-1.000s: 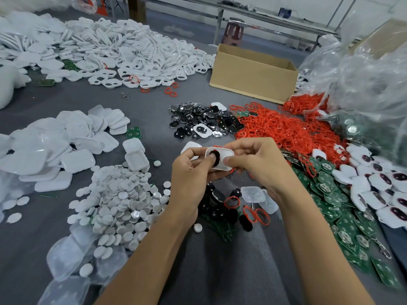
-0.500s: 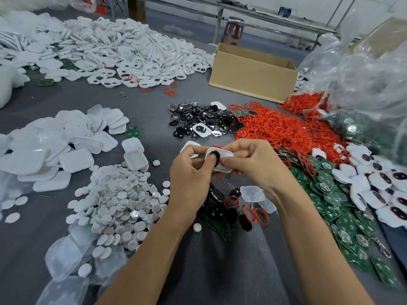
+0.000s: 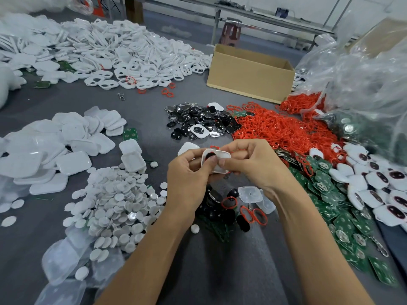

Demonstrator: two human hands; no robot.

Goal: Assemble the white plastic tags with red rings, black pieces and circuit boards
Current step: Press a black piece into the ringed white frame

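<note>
Left hand (image 3: 189, 172) and right hand (image 3: 253, 164) both pinch 1 white tag (image 3: 217, 160) by its edges; it looks light, stiff, probably slippery. Red rings (image 3: 275, 130) lie at 1 o'clock.

A small assembly workshop: the grey surface (image 3: 143, 106) is heaped with bulk parts, white shells (image 3: 123, 51) at upper left, red rings (image 3: 275, 128) and green boards (image 3: 343, 221) at right, beside a cardboard box (image 3: 248, 78) and metal benches (image 3: 264, 17).
</note>
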